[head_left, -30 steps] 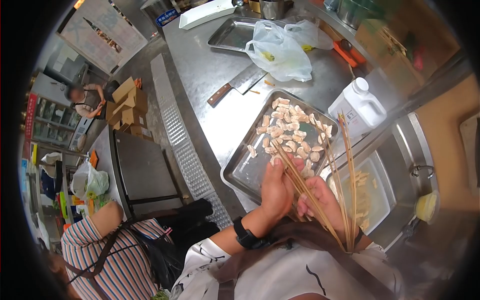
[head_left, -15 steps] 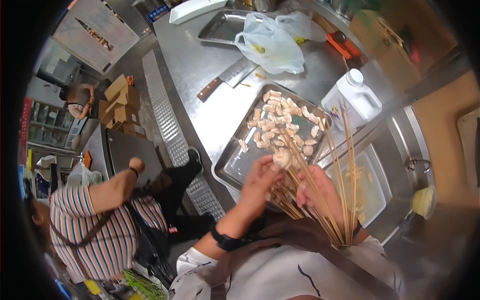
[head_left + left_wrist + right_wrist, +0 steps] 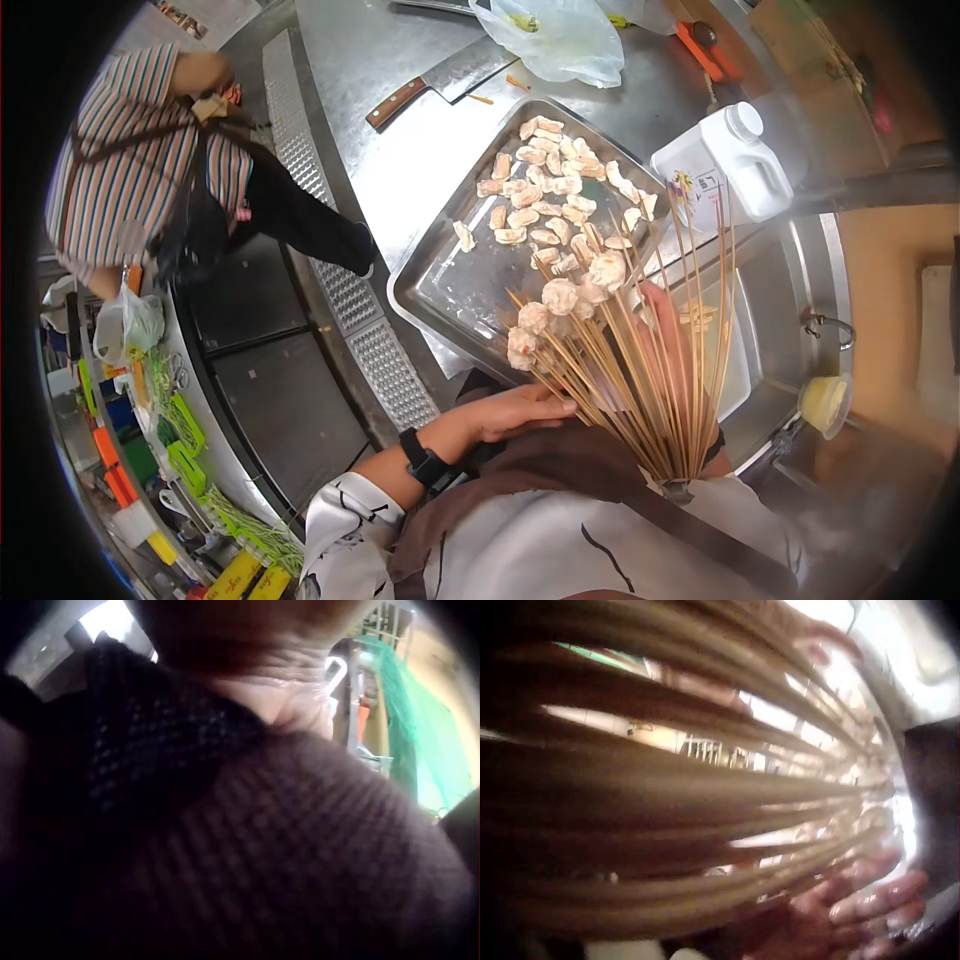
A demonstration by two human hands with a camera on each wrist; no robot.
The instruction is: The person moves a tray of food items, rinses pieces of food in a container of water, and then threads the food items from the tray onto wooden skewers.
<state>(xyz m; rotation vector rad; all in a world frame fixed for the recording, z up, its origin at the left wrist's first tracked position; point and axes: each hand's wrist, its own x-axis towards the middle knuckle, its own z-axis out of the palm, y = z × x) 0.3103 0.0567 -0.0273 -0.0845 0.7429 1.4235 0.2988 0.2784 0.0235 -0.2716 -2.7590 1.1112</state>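
Observation:
A fan of bamboo skewers (image 3: pixel 660 400) spreads upward in front of the apron, several tipped with pale, rounded meat clumps (image 3: pixel 560 296). Behind them my right hand (image 3: pixel 664 330) is partly hidden. Its fingers (image 3: pixel 870 900) extend in the right wrist view, with skewers crossing above the palm. My left hand (image 3: pixel 520 410) lies low against the apron, its fingers pointing toward the skewers' left edge; the left wrist view shows mostly dark fabric. Beyond both hands, a metal tray (image 3: pixel 420 290) holds loose pale meat pieces (image 3: pixel 545 190).
A cleaver (image 3: pixel 440 85) lies behind the tray, near a plastic bag (image 3: pixel 560 40). To the right stand a white jug (image 3: pixel 725 165) and a metal sink (image 3: pixel 790 300) containing a pale basin. A person in a striped shirt (image 3: pixel 120 150) stands at the far left.
My left hand has moved from the skewer tips down and toward the apron. The skewers have fanned out, revealing more meat clumps. My view has shifted, and the striped-shirt person appears farther forward.

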